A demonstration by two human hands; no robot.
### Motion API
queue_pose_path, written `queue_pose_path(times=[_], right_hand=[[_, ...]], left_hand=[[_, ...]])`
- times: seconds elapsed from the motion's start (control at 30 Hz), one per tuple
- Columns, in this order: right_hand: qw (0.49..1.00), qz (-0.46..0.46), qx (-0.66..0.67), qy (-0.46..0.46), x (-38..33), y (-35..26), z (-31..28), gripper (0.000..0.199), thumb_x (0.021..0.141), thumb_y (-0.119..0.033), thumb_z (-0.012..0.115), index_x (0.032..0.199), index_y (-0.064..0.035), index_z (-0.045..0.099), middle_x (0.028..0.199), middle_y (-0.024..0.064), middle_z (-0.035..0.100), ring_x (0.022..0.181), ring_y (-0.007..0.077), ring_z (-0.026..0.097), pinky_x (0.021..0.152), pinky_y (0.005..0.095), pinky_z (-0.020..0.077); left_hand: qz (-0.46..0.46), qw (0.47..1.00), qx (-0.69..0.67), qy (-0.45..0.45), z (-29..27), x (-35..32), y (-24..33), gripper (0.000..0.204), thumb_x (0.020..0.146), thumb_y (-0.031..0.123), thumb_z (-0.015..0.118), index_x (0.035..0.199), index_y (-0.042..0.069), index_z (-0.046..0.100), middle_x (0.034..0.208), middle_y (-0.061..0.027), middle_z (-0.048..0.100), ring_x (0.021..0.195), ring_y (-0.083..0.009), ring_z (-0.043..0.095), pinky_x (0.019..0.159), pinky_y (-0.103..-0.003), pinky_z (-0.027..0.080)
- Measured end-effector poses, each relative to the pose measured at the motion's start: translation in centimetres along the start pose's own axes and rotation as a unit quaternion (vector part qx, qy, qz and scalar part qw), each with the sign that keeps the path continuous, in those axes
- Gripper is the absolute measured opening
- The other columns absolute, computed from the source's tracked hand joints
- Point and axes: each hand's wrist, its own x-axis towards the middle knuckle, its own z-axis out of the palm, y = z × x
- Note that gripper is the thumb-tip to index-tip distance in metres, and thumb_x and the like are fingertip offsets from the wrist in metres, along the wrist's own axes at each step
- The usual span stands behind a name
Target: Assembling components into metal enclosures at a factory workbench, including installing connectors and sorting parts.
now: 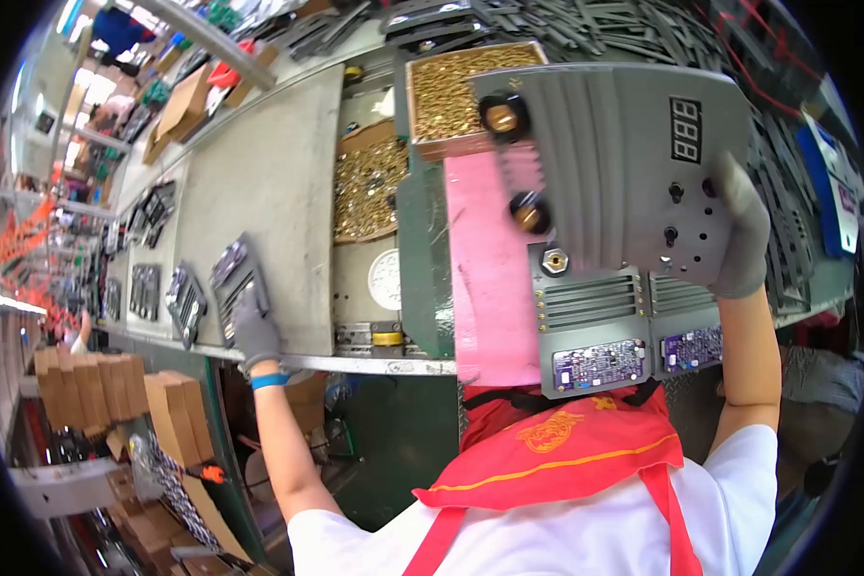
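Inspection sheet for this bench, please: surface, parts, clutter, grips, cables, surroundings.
Surface: pink mat right of a gray worktop.
Parts: front panel with display; two panels with purple circuit boards, partly behind it in view.
Clutter: dark strips heaped at top; carton of brass-colored pieces.
Left grip: gloved, at a small panel; hold unclear.
Right grip: gloved, closed on the front panel's edge.
Cables: nothing certain; edges too blurred.
Surroundings: brown boxes, lower left.

From my remote post I find a factory assembly area. Evidence: a long desk bearing a row of part-built units, exposed circuit boards, brass-coloured small hardware in bulk, heaped dark strips, and stacked cardboard cartons at left.
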Motion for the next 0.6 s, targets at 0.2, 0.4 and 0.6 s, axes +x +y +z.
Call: queue_pose_path(times=[0.2,0.4,0.6], right_hand=[[0.967,0.073,0.237,0.051,0.0,1.8,0.7,0.05,0.097,-0.037,0.058,0.129,-0.0002,0.056,0.116,0.0151,0.068,0.097,0.0237,0.071,0.083,0.0386,0.0596],[0.961,0.09,0.261,-0.031,0.5,2.8,2.6,0.054,0.095,-0.037,0.061,0.133,0.0003,0.053,0.117,0.0162,0.068,0.097,0.0257,0.071,0.085,0.0408,0.0596],[0.98,0.133,0.142,-0.049,0.6,4.0,2.4,0.054,0.098,-0.04,0.054,0.135,-0.0004,0.051,0.123,0.0183,0.064,0.102,0.0265,0.068,0.089,0.0399,0.0568]], left_hand=[[-0.1,0.975,0.126,-0.153,-6.3,2.7,-1.1,0.072,0.082,0.013,0.071,0.147,0.011,0.04,0.144,-0.0207,0.048,0.134,-0.0362,0.045,0.11,-0.042,0.037],[0.151,0.852,-0.491,-0.1,-15.6,1.4,11.4,0.073,0.096,0.045,0.059,0.145,-0.005,0.038,0.142,-0.0195,0.052,0.131,-0.0326,0.05,0.112,-0.04,0.036],[0.071,0.41,-0.85,-0.324,-23.5,-6.8,25.8,0.069,0.09,0.04,0.066,0.14,-0.003,0.043,0.125,-0.0148,0.061,0.113,-0.0235,0.062,0.096,-0.039,0.051]])
